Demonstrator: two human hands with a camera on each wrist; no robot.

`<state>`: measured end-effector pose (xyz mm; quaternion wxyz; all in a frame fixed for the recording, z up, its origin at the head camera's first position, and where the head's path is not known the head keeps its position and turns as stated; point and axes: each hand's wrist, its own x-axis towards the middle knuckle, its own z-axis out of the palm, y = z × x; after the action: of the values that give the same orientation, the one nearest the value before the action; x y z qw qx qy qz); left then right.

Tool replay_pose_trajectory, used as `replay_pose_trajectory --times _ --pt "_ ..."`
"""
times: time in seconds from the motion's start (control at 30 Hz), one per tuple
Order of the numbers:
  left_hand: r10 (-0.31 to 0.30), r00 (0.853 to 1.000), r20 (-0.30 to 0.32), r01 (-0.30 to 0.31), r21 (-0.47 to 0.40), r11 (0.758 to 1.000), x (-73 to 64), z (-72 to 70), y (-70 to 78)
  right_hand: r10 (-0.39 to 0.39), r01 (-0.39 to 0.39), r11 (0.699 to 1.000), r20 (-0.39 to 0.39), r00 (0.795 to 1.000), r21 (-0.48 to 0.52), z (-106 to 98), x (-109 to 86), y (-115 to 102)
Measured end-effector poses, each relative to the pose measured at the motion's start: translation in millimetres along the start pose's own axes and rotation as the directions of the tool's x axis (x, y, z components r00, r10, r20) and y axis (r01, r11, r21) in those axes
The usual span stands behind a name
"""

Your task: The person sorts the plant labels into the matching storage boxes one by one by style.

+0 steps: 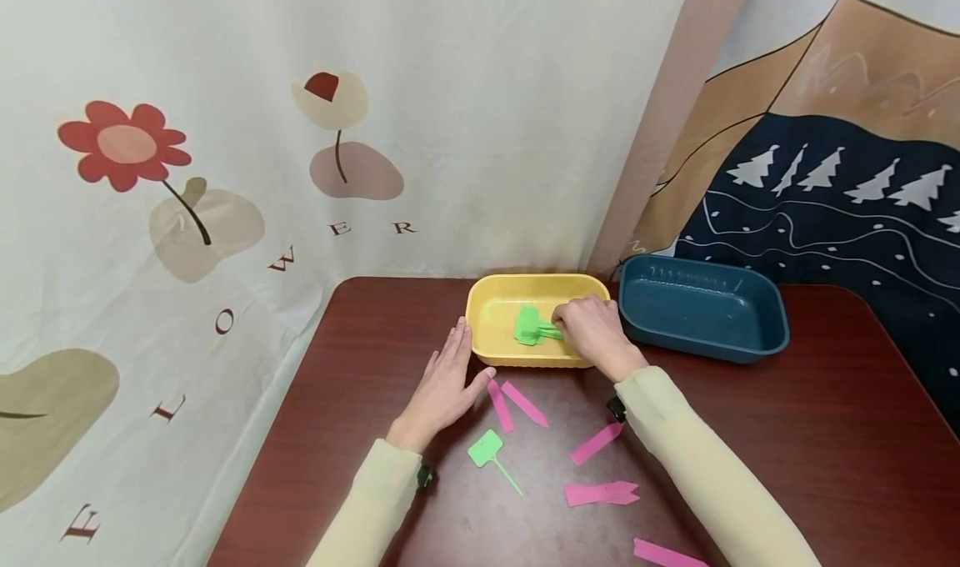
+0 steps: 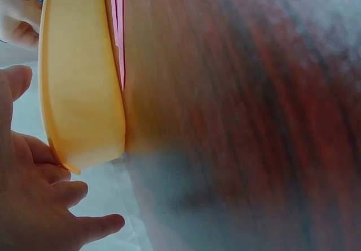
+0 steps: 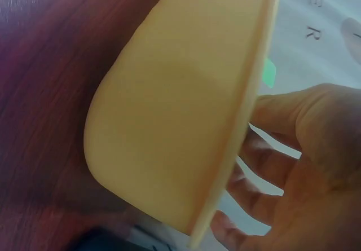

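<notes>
My right hand [image 1: 592,327] reaches over the right part of a yellow tray [image 1: 491,279], its curled fingers at the thin stems of several green plant labels [image 1: 529,325]. One green label head [image 3: 269,73] shows above the rim in the right wrist view; the pinching fingertips are partly hidden by the tray wall. At the tray's left end, my left hand [image 1: 442,388] rests its extended fingers against the rim, thumb spread toward the front. Near that thumb lie pink pointed plant labels [image 1: 525,404]. A single green plant label [image 1: 486,449] lies on the table between my arms.
A dark blue tray [image 1: 705,346] stands just right of the yellow one. More pink labels [image 1: 600,494] lie scattered on the brown table [image 1: 360,342] toward the front, some by my right forearm. Printed curtains [image 1: 487,133] hang right behind the table.
</notes>
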<state>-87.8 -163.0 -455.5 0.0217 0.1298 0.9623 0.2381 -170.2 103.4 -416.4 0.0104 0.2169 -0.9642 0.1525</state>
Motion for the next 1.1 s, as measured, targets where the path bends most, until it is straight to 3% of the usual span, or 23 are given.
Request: replay_pose_trajectory --times 0.17,0.5,0.77,1.1 --pt "0.005 1.000 -0.003 -0.006 -0.012 1.000 0.2 0.8 0.3 0.025 -0.028 0.999 0.110 0.994 0.020 4 11.7 4" --pt "0.009 1.000 -0.004 -0.009 -0.017 1.000 0.9 2.2 -1.6 0.086 -0.089 0.996 0.184 0.979 0.005 8 23.6 5" --pt "0.000 1.000 -0.003 0.000 -0.029 1.000 -0.2 3.0 -1.5 0.061 -0.060 0.998 0.085 0.995 -0.018 6 10.4 6" --pt "-0.020 1.000 0.024 0.020 -0.032 0.999 -0.3 1.8 0.0 -0.023 0.021 1.000 -0.103 0.994 -0.017 4 -31.8 4"
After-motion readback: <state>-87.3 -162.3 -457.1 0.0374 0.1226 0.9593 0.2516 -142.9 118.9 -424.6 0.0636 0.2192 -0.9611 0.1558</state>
